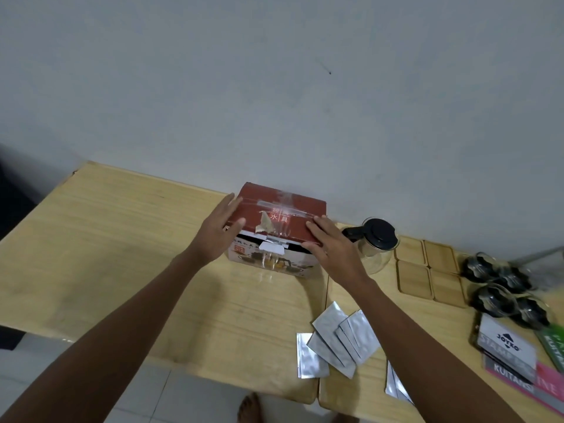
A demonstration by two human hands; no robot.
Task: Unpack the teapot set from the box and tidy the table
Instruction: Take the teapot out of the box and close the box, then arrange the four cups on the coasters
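Note:
A red cardboard box [279,215] with torn clear tape on its closed lid stands on the wooden table [122,254] near the wall. My left hand [218,232] lies flat against the box's left edge, fingers apart. On the lid's right front corner rests my right hand [331,247], also flat and spread. To the right of the box stands a glass teapot [377,244] with a black lid. Beyond the teapot lie several square wooden coasters [428,268], and further right a cluster of glass cups [503,288].
Several silver foil sachets [335,343] lie near the table's front edge, with more [396,386] hanging over it. A stamp pad box [506,346] and receipt books [537,386] sit at the far right. The wall is close behind the box.

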